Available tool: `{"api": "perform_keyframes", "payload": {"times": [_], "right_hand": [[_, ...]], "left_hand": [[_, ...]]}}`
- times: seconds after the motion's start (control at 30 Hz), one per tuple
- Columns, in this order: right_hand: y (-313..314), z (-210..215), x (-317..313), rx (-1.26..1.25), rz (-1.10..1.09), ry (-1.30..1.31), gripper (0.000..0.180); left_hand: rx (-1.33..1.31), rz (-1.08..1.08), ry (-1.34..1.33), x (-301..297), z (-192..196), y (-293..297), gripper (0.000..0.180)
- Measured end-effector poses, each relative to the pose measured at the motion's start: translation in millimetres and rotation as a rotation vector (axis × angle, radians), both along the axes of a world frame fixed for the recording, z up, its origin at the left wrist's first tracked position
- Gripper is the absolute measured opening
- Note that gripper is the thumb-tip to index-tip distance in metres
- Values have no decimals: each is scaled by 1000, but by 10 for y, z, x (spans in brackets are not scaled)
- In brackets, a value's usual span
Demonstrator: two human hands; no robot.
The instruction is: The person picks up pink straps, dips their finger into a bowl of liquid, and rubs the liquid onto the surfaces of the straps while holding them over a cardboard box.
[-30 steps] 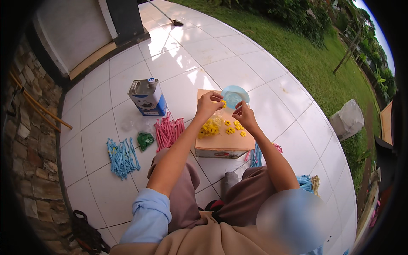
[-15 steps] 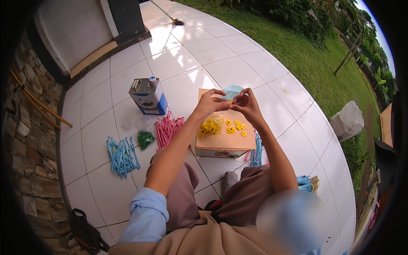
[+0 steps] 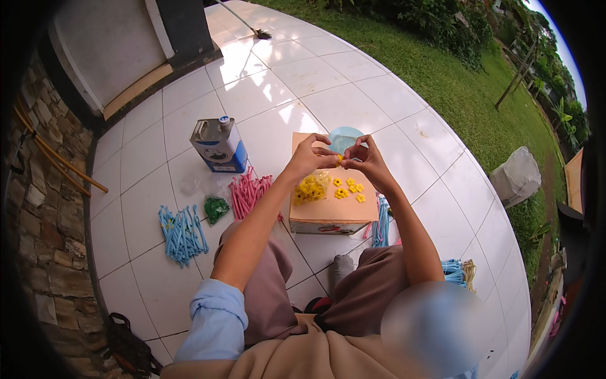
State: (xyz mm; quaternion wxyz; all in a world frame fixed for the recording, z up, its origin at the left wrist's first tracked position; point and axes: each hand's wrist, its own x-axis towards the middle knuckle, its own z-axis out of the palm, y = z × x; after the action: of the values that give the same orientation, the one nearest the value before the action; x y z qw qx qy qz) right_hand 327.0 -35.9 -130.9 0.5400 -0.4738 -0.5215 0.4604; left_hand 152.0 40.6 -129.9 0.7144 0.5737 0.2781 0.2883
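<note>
My left hand (image 3: 310,158) and my right hand (image 3: 368,158) meet over a cardboard box (image 3: 331,215), fingertips pinched together on a small yellow flower piece (image 3: 339,158). On the box top lie a heap of yellow flower pieces (image 3: 312,187) and several single ones (image 3: 349,188). A pale blue bowl (image 3: 344,136) sits at the box's far edge, just beyond my fingers.
A blue and silver metal can (image 3: 219,144) stands on the white tiles to the left. Pink sticks (image 3: 247,192), blue sticks (image 3: 182,232) and a green bundle (image 3: 216,208) lie by my left knee. More blue sticks (image 3: 380,223) lie right of the box. Grass lies beyond the tiles.
Both hands have drawn closer together above the box, and the yellow piece is now pinched between the fingertips of both.
</note>
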Motion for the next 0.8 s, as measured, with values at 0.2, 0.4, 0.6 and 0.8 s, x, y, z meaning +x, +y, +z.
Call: {"api": "perform_keyframes", "payload": {"times": [0.2, 0.4, 0.6, 0.8], "right_hand": [[47, 8, -62, 17, -16, -32, 42], [37, 35, -51, -11, 2, -14, 41], [30, 34, -15, -33, 58, 47, 41], [-19, 17, 30, -63, 89, 98, 40]], "left_hand": [[126, 14, -25, 18, -75, 37, 37], [66, 7, -70, 23, -115, 36, 34], [8, -16, -108, 4, -98, 34, 33], [6, 12, -101, 76, -107, -88, 31]]}}
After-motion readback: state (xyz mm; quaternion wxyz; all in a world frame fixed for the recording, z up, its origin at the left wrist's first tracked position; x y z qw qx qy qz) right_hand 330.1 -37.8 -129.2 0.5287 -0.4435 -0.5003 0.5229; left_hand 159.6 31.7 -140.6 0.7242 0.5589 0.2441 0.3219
